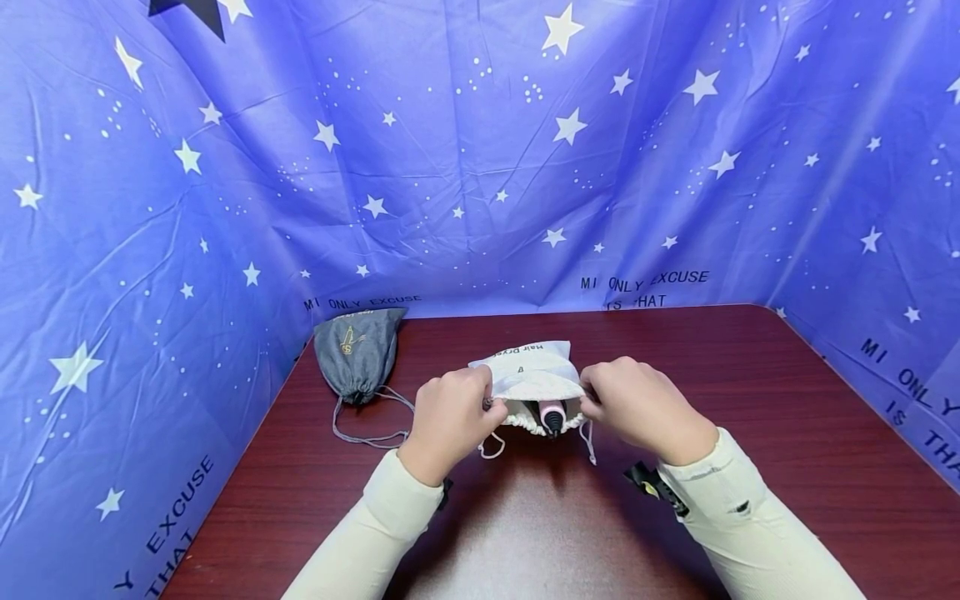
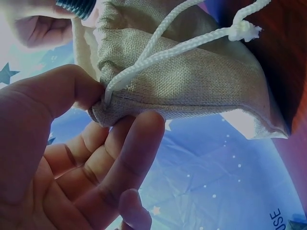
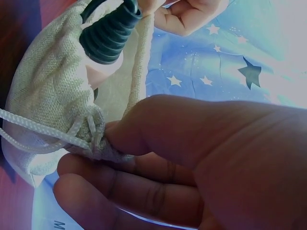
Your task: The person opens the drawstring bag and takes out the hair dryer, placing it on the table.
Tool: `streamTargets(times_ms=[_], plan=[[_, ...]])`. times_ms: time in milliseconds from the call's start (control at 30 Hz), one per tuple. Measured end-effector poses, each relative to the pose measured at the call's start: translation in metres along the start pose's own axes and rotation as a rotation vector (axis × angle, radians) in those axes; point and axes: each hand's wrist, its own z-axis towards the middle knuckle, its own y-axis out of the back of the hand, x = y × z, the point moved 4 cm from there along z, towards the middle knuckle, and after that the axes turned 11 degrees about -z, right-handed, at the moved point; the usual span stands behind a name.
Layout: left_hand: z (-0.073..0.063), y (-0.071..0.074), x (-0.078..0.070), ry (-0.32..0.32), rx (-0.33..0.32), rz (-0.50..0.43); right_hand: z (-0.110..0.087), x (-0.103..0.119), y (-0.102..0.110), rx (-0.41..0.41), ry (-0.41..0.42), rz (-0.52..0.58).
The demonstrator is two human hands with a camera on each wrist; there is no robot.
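Centrally: white pouch [image 1: 532, 383] | left hand [image 1: 452, 417] pinching one mouth corner | right hand [image 1: 643, 407] pinching opposite corner

The left arm [image 1: 356, 533] and the right arm [image 1: 757, 529] reach forward in pale sleeves and slant inward. The left hand [image 1: 450, 417] and the right hand [image 1: 645, 408] are at nearly equal height, a little apart, with their backs turned upward. The left thumb [image 2: 57, 91] makes a pinch with lightly bent fingers [image 2: 139, 153]; the right thumb [image 3: 158, 124] makes the same.
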Motion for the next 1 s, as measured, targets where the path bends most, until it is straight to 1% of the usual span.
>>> streamTargets(times_ms=[233, 1000], plan=[[-0.0001, 0.0006, 0.0013, 0.025, 0.025, -0.013, 0.0002, 0.0003, 0.0005, 0.003, -0.003, 0.002], [0.0006, 0.0014, 0.0036, 0.023, 0.029, -0.001, 0.0012, -0.0046, -0.0003, 0.008, -0.016, -0.002]])
